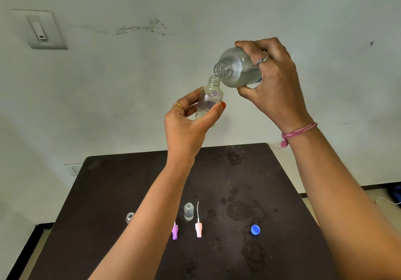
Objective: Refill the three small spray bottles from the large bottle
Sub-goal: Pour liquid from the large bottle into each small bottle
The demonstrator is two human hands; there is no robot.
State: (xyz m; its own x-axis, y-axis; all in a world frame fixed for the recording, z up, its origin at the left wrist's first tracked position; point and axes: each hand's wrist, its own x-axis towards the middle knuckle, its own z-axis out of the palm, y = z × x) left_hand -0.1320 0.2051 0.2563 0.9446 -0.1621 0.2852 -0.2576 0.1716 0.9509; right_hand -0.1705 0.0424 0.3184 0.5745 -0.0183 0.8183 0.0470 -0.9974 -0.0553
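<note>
The right hand [271, 77] grips the large bottle [238, 69], fingers curled over its body and thumb beneath, tipping it so the open neck points down and left. The left hand [186, 121] holds a small bottle [208, 101] upright, thumb across its front and fingers wrapped behind. The large bottle's mouth sits just above the small bottle's open neck — both held well above the bench [108, 182], in front of the wall [195, 8].

The bench is dark, with smudged marks. The wall behind it is pale, carrying a switch plate [41, 29] up to the left of the hands and a scuffed streak.

On the bench: two more small bottles — one [188, 211] standing uncapped below the hands, another [129, 217] partly hidden to its left by the left forearm. Two spray heads lie beside the first: a purple one [175, 232] to its left, a pink one [198, 227] to its right. One blue cap [255, 229] lies farther right.
</note>
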